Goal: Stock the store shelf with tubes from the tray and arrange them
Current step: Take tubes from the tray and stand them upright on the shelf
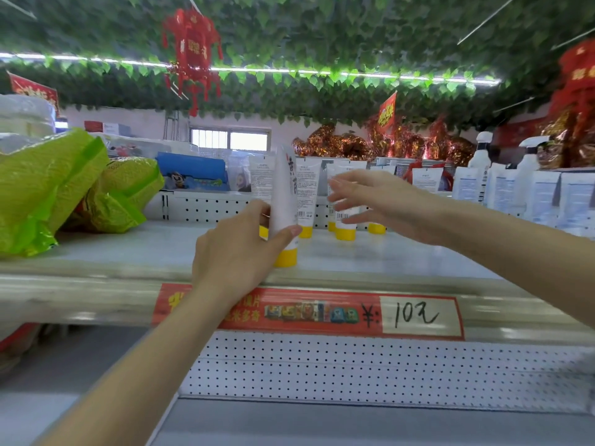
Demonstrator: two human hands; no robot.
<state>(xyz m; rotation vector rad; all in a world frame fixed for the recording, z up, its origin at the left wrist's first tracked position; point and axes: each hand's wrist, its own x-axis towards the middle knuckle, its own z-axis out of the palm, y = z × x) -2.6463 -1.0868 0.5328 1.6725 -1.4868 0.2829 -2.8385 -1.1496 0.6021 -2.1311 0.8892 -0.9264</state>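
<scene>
Presently held: tube point(283, 201), left grip point(238, 249) clasping low.
Right grip point(370, 197): released, tube's two o'clock.
Handling: likely light, squashy; hold near cap point(286, 258).

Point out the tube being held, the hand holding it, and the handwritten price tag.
held tube point(285, 188), head view, white body above the fingers.
left hand point(238, 252), head view, back of the hand.
price tag point(418, 315), head view, white handwritten patch.

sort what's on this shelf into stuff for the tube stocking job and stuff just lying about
For the job: white plastic tube with yellow cap, gripped by the left hand; open right hand; matching white tubes standing on yellow caps behind; grey metal shelf.

Lying about: crinkly green plastic bags; white spray bottles; red paper price strip.
</scene>
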